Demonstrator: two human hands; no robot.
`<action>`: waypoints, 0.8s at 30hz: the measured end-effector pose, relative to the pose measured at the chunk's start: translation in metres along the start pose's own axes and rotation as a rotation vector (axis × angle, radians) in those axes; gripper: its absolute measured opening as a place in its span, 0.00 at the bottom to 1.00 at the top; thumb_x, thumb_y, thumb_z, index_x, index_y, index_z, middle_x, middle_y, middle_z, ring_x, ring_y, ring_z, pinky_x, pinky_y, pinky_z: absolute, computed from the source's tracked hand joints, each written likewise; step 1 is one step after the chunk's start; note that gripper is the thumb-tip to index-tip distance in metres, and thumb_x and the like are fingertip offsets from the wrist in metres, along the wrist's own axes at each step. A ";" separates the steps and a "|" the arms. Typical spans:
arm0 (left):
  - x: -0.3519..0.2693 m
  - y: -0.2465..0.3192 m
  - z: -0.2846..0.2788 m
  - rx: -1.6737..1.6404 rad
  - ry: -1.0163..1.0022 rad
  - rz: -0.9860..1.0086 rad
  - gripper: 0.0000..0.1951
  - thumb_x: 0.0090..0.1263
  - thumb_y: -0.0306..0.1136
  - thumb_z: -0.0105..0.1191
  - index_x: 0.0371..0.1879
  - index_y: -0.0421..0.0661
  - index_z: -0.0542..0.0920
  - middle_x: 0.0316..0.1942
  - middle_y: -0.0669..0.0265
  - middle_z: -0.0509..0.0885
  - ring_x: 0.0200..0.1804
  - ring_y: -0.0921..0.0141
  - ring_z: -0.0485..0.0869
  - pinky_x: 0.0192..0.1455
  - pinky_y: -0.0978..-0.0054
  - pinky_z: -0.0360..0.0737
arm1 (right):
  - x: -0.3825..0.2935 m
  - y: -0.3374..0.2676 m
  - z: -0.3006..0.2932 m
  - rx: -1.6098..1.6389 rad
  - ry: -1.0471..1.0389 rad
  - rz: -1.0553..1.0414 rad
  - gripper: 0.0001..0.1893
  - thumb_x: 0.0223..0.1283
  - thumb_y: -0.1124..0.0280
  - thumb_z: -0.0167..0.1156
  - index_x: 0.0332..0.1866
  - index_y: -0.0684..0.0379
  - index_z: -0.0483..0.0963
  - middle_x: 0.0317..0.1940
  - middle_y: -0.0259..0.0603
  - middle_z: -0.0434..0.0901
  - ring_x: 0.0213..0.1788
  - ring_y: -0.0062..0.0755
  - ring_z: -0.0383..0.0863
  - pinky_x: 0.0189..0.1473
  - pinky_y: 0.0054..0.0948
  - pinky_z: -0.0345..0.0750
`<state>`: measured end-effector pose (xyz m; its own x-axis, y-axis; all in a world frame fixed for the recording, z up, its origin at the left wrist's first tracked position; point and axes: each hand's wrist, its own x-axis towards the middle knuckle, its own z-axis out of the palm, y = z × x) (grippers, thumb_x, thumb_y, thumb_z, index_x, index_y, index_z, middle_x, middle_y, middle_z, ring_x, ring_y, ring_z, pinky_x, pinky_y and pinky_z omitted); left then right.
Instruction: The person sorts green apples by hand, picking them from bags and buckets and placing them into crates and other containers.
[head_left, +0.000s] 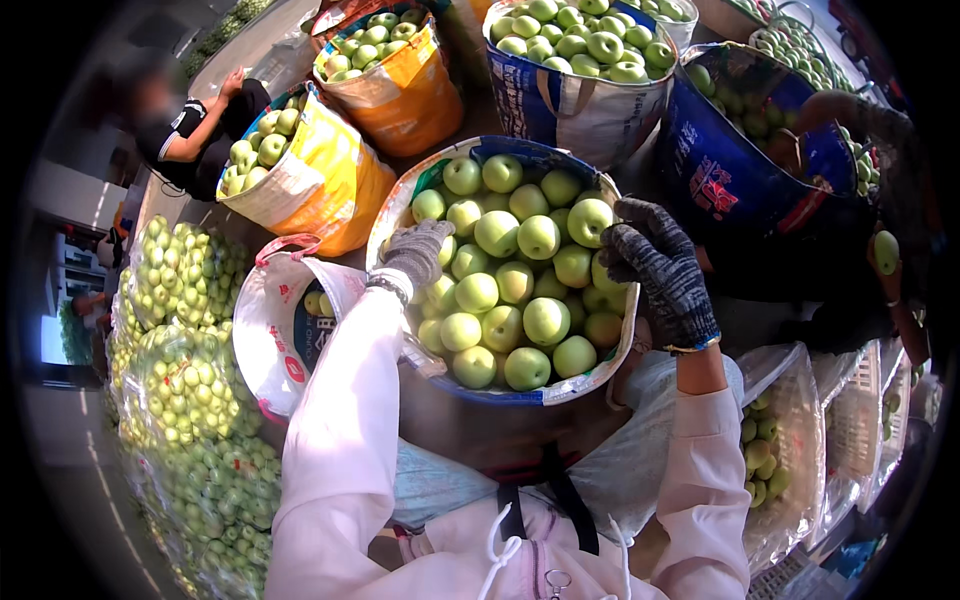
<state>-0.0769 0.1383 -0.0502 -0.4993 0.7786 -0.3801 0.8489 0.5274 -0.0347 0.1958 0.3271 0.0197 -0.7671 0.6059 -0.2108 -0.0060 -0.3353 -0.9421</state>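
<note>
In front of me stands a round woven-plastic tub bag (592, 386) filled with green apples (497, 233). My left hand (417, 251), in a grey knit glove, is at the left side of the bag, over the apples just inside the rim. Its fingers point inward, and what lies under them is hidden. My right hand (660, 262), gloved in dark grey knit, is raised over the right rim. Its fingers are apart and slightly bent, with the tips beside a green apple (590, 222); no firm grip on it shows.
A white bag (262, 337) with a few fruits stands left. More filled bags (427, 97) (592, 127) crowd the far side, and a blue tub (690, 157) stands right, with another person's arm (832, 112) over it. Plastic-wrapped apples (187, 382) pile left; lined crates (795, 450) stand right.
</note>
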 end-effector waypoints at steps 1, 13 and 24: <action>0.000 -0.005 0.000 -0.039 -0.028 0.018 0.35 0.49 0.34 0.63 0.61 0.52 0.66 0.61 0.57 0.69 0.63 0.60 0.68 0.65 0.61 0.64 | 0.008 0.011 0.004 -0.078 -0.005 -0.074 0.19 0.60 0.73 0.57 0.57 0.61 0.67 0.37 0.37 0.78 0.33 0.20 0.77 0.35 0.20 0.76; 0.008 0.011 -0.025 0.151 -0.180 0.063 0.39 0.40 0.44 0.68 0.57 0.46 0.70 0.52 0.54 0.74 0.57 0.54 0.74 0.58 0.60 0.71 | 0.028 0.008 0.001 -0.115 -0.079 0.008 0.19 0.60 0.72 0.58 0.57 0.61 0.69 0.39 0.38 0.78 0.34 0.21 0.78 0.34 0.21 0.77; -0.063 0.029 -0.022 -2.237 -0.120 -0.128 0.22 0.66 0.48 0.51 0.52 0.46 0.70 0.42 0.58 0.78 0.40 0.62 0.80 0.28 0.66 0.81 | 0.019 0.006 0.010 -0.101 -0.285 0.055 0.23 0.59 0.71 0.61 0.59 0.57 0.67 0.40 0.35 0.78 0.41 0.23 0.78 0.41 0.24 0.78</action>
<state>-0.0248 0.1120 -0.0070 -0.4353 0.7476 -0.5017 -0.7251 0.0393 0.6876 0.1746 0.3299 0.0129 -0.9137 0.3572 -0.1940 0.0935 -0.2799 -0.9555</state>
